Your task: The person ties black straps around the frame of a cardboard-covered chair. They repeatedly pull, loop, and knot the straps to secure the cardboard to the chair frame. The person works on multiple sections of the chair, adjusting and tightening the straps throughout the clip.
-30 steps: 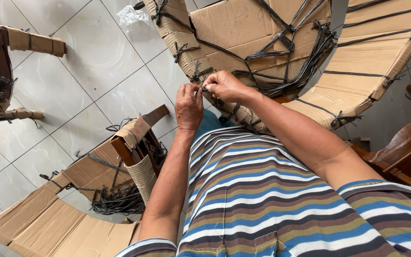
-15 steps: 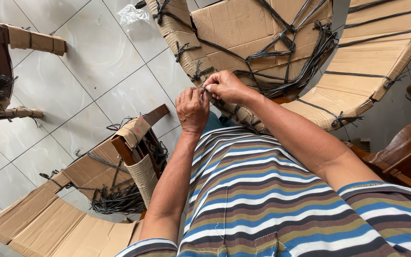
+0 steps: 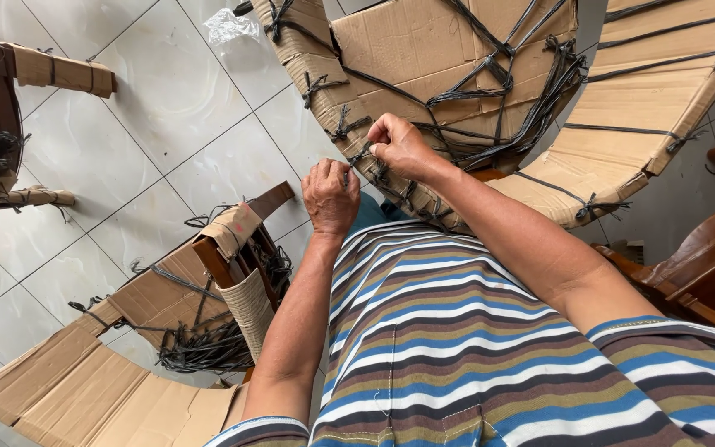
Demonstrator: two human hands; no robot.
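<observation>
Both hands at a knot in the black twine [image 3: 357, 156]

Left hand [image 3: 330, 197] and right hand [image 3: 397, 146] each pinch twine on the cardboard wrapping [image 3: 448, 50]; a hard tug could tear the cardboard or slip the grip.

The cardboard-wrapped piece [image 3: 457, 50] runs past the top edge, and both hands' fingertips seem hidden against its black cord [image 3: 359, 156].

Both hands meet at the edge of a cardboard-wrapped piece [image 3: 424, 50] bound with dark twine [image 3: 490, 91]. The right hand [image 3: 399, 145] pinches a strand in a closed fist; the left hand [image 3: 330, 197], just beside it, grips the same strand. Another wrapped piece [image 3: 167, 298] lies on the tiled floor [image 3: 151, 108].
</observation>
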